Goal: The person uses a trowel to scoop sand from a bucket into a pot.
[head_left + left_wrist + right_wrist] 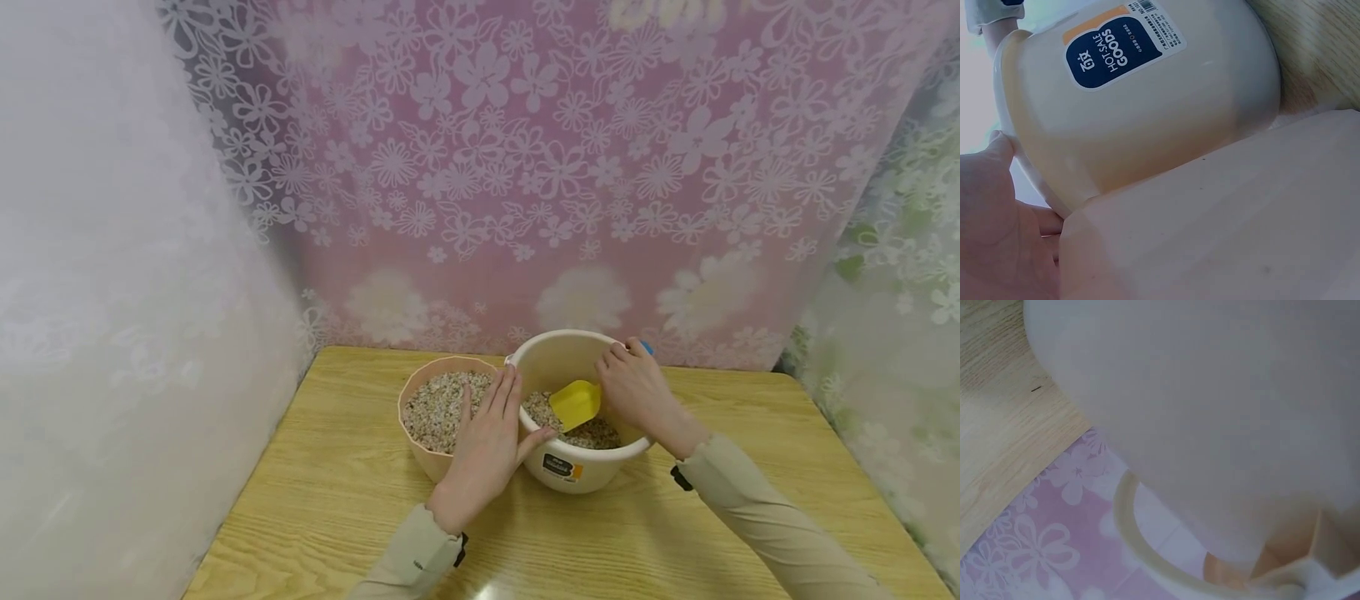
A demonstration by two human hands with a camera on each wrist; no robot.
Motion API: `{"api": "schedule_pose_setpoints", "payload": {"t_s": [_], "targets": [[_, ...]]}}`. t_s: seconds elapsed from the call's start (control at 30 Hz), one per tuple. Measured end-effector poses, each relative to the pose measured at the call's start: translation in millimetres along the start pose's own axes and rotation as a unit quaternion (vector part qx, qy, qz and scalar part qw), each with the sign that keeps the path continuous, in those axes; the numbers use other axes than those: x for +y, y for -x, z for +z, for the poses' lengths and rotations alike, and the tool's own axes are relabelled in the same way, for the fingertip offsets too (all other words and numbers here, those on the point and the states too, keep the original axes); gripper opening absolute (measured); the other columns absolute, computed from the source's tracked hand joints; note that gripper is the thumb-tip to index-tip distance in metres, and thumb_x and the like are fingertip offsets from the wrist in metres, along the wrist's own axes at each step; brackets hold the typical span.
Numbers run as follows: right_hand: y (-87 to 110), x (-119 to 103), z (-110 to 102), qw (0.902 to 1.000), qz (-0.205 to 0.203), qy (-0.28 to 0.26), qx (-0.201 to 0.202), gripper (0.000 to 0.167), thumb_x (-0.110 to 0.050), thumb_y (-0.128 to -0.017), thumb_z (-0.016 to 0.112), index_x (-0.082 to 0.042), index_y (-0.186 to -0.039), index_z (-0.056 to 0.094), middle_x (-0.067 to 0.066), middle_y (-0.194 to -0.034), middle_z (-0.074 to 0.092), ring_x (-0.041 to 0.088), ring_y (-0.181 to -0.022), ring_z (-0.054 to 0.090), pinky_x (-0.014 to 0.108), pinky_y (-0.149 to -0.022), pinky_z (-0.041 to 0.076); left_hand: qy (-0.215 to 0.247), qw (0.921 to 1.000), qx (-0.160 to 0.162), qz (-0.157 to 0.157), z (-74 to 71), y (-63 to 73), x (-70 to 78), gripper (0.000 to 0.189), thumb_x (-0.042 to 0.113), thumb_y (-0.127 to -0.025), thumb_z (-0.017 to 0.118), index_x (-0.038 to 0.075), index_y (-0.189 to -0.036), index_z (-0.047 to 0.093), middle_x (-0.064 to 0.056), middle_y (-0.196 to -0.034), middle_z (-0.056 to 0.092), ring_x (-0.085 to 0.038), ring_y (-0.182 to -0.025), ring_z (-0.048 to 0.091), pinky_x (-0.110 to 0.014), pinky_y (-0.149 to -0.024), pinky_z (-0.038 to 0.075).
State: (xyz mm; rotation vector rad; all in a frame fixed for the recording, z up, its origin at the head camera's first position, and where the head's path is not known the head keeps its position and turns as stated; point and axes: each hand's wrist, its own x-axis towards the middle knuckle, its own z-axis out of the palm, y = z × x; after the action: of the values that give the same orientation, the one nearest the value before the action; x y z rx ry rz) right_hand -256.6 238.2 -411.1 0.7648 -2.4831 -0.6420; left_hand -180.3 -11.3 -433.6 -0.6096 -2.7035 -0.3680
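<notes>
Yellow scoop: located inside the cream bucket, inclined, its front edge down at the grain.

Findings, left to right. A pale sheet hangs at the far left, beside the wood-grain table. A peach bowl with a scalloped rim stands on the table, filled close to the rim with a second lot of mixed grain.

The left hand lies across the meeting point of bowl and bucket. Its fingers are extended and grip nothing; the thumb, spread apart, touches the bucket rim.

The bucket stands upright just beside the bowl. Its front carries a dark label reading "HOT-SALE GOODS" in the left wrist view. Its grain lies well below the rim. A curved bucket handle shows in the right wrist view.

The right hand, over the right part of the bucket, is closed round the scoop's grip. A small blue piece shows just beyond the fingers; whether it belongs to the scoop cannot be determined.
</notes>
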Motion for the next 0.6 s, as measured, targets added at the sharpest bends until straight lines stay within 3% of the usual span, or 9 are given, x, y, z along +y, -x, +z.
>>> {"api": "schedule_pose_setpoints", "payload": {"t_s": [0.3,0.6], "targets": [[-0.3,1.1,2.2,0.9984,0.003,-0.056,0.002,0.015,-0.017,-0.085,0.067,-0.003,-0.084,0.061,0.011,-0.079,0.06,0.029,-0.083,0.054,0.045,-0.089,0.04,0.008,0.9999,0.007,0.002,-0.5,1.1,0.3,0.088,0.066,-0.099,0.042,0.002,-0.158,0.031,-0.014,-0.165,0.027,-0.027,-0.152,0.027,-0.062,-0.121,0.019],[1.4,0.4,8.3,0.9926,-0.034,-0.111,0.038,0.028,-0.026,-0.083,0.079,-0.013,-0.075,0.055,0.004,-0.072,0.059,0.026,-0.075,0.057,0.045,-0.085,0.042,0.017,0.9998,0.004,-0.001,-0.5,0.8,0.2,0.085,0.061,-0.1,0.048,0.001,-0.158,0.032,-0.014,-0.165,0.027,-0.027,-0.152,0.028,-0.062,-0.12,0.022]]}}
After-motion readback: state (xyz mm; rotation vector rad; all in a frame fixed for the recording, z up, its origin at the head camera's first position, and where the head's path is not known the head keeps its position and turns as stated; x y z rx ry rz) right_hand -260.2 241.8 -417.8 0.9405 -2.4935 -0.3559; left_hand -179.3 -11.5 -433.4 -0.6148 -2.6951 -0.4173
